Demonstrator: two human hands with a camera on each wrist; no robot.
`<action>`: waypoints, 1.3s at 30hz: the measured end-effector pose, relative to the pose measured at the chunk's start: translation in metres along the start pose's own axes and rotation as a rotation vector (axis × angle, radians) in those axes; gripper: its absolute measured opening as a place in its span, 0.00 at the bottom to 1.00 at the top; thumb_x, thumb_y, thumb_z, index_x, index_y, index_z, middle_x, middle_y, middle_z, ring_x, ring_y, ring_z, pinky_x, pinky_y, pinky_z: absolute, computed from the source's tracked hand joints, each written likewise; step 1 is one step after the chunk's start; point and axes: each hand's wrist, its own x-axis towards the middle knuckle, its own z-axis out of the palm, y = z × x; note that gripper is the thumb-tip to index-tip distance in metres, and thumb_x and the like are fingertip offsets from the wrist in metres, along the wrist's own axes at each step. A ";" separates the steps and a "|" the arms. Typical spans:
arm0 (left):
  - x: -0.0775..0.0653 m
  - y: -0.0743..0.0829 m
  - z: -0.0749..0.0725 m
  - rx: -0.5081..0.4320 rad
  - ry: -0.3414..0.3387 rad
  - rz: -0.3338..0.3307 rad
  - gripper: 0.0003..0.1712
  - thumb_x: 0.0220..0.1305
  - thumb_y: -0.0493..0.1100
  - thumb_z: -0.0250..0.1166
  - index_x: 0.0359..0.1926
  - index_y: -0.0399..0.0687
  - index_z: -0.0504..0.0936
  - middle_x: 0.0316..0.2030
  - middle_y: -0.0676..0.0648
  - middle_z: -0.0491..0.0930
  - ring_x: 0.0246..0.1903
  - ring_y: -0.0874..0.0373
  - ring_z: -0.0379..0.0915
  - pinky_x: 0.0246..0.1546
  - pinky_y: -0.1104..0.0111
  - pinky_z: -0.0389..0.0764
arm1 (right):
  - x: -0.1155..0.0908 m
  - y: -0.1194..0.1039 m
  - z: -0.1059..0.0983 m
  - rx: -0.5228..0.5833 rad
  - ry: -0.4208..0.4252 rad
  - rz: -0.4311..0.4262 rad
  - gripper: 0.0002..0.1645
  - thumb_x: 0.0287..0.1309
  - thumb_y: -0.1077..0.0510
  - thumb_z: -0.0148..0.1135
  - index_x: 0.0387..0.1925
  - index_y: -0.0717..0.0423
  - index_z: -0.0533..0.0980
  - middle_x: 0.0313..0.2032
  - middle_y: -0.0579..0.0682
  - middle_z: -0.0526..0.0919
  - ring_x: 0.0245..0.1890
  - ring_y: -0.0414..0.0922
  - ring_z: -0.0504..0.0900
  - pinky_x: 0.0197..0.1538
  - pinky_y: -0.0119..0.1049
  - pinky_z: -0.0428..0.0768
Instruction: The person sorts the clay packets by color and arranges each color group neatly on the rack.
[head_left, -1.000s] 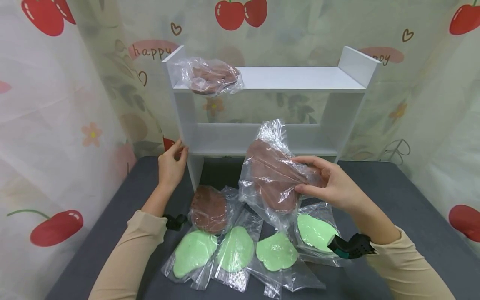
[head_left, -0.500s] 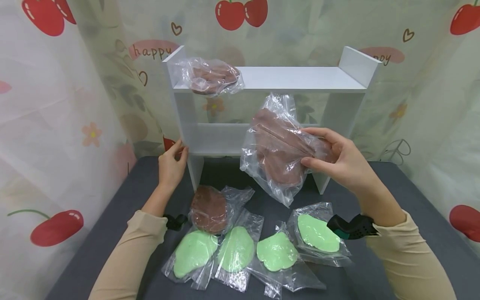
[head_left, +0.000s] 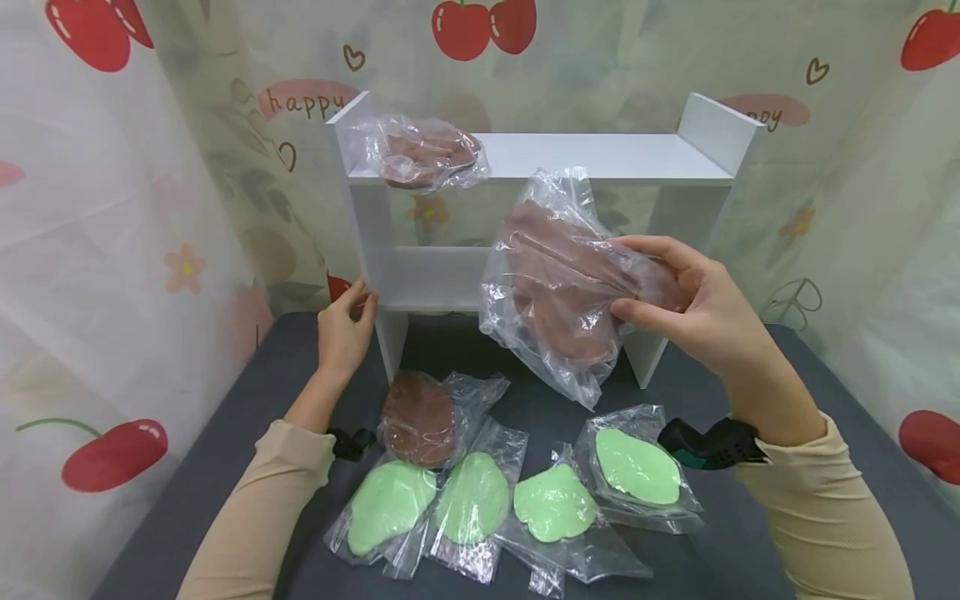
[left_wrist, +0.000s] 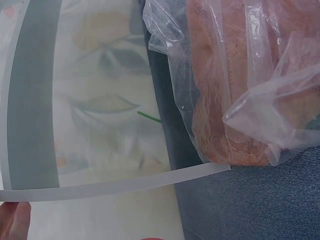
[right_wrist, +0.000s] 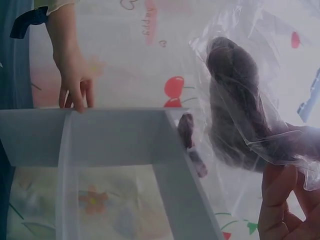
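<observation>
Your right grip (head_left: 693, 308) is clamped on the large brown piece (head_left: 562, 287), fingers along its upper edge and thumb across the near face, pinching it through the clear bag (head_left: 561, 185). The piece is up off the counter (head_left: 720, 567), in front of the right half of the shelf (head_left: 600, 154), over the green pieces (head_left: 637, 467). Your left grip (head_left: 345, 333) holds nothing; its thumb and finger stand slightly apart, tips resting against the shelf's left side. Expect the piece to be fairly light but awkward: most of its bulk juts out to the left of your hold, so it will likely want to swing or droop at the far end. It shows no clear sag, so judge it firm with perhaps a little give, and not very fragile. The slippery part should be the bag, whose film is loose, creased and shiny and may slide over what it wraps. You have the narrow right end, a sound place so long as thumb and fingers press on solid material; reach farther toward the thick middle if it turns. Don't trust the floppy top flap or the bottom corner, which would let it dangle.
</observation>
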 end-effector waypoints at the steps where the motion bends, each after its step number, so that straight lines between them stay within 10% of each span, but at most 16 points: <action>1: 0.000 0.000 0.000 0.002 0.000 -0.001 0.24 0.67 0.42 0.57 0.62 0.41 0.71 0.47 0.36 0.81 0.40 0.43 0.82 0.22 0.80 0.64 | 0.000 -0.002 0.000 -0.007 0.004 -0.004 0.33 0.50 0.79 0.58 0.58 0.57 0.69 0.43 0.47 0.79 0.38 0.37 0.81 0.40 0.26 0.80; 39: 0.000 -0.002 0.001 -0.009 -0.008 -0.023 0.24 0.67 0.42 0.57 0.62 0.41 0.71 0.48 0.36 0.81 0.42 0.44 0.81 0.21 0.81 0.63 | 0.111 0.003 -0.018 0.024 0.373 0.074 0.33 0.51 0.72 0.60 0.61 0.59 0.67 0.41 0.47 0.77 0.31 0.37 0.77 0.26 0.23 0.74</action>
